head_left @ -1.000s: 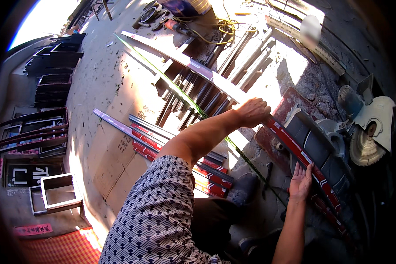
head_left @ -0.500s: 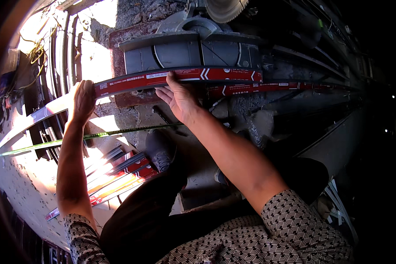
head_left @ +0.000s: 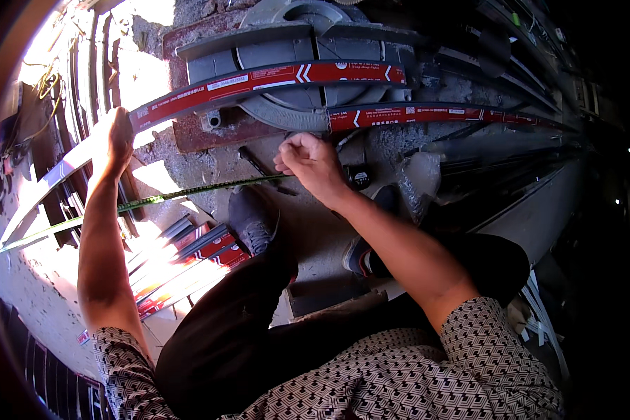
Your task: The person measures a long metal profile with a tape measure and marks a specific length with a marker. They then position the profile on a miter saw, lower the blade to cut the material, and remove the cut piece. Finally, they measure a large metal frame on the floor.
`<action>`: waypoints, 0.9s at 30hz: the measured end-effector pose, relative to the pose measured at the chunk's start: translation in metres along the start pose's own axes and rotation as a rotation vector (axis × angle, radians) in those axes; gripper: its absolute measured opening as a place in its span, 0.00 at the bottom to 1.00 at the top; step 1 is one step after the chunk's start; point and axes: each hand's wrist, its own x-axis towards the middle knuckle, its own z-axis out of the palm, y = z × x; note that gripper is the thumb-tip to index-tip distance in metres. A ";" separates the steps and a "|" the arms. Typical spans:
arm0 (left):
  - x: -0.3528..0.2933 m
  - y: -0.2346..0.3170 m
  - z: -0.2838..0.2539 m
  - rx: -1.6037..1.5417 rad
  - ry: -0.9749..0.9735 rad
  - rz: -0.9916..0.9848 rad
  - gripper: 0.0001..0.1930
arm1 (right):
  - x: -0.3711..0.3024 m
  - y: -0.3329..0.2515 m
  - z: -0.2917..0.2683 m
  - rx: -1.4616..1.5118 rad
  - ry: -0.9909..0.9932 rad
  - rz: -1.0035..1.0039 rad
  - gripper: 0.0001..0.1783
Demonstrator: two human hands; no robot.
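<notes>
A long narrow metal profile with red printed film (head_left: 210,94) reaches from the sunlit left side across the grey bed of a mitre saw (head_left: 276,50). My left hand (head_left: 114,142) is closed around it left of the saw. My right hand (head_left: 309,166) is apart from the profile, its fingers loosely curled with nothing visible in them. It hovers above an extended tape measure blade (head_left: 182,194), close to the tape's dark case (head_left: 358,177). Nearby on the floor lies a thin dark marker-like stick (head_left: 254,161). A second red-filmed profile (head_left: 416,114) stretches away to the right.
Several cut red-filmed profiles (head_left: 206,245) lie on the floor left of my shoe (head_left: 252,220). Dark long bars (head_left: 94,63) and tangled cable (head_left: 47,85) are at the far left. White strips (head_left: 539,315) lie at the lower right. The right side is in deep shadow.
My right hand has left the profile and drawn back toward the tape measure, its fingers now curled. My left hand stays on the profile. The view has tilted, so the saw appears higher.
</notes>
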 end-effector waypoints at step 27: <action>-0.002 0.020 0.005 -0.193 -0.083 -0.177 0.35 | -0.056 0.075 -0.133 -1.494 -0.088 -0.143 0.36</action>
